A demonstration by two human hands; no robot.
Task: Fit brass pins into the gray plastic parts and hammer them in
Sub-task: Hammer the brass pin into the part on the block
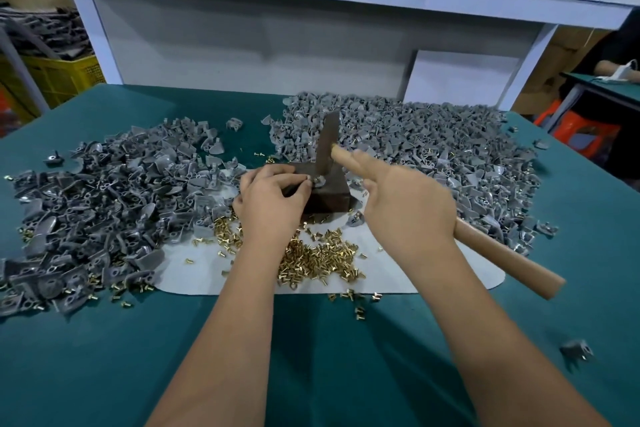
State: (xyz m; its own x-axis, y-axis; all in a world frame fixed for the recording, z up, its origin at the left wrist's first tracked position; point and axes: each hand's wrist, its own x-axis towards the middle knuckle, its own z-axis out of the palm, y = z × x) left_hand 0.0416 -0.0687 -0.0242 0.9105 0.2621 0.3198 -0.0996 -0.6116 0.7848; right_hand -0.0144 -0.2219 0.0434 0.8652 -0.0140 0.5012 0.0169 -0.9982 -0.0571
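The left hand (273,196) pinches a gray plastic part (317,181) on the dark block (329,196) while the right hand (412,204) grips the hammer (502,256), its head touching the part, brass pins (315,258) heaped just below

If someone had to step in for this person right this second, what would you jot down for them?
Left hand: fingertips pinch a gray part on top of the dark block.
Right hand: grips the wooden handle of the hammer, whose head is down at the part on the block.
Supplies: loose brass pins lie on the white mat in front of the block. Piles of gray parts lie left and right of it; I cannot tell which pile is finished.
Done: one part is positioned on the block.
Left: finish hammering this one, then carry on with the others.
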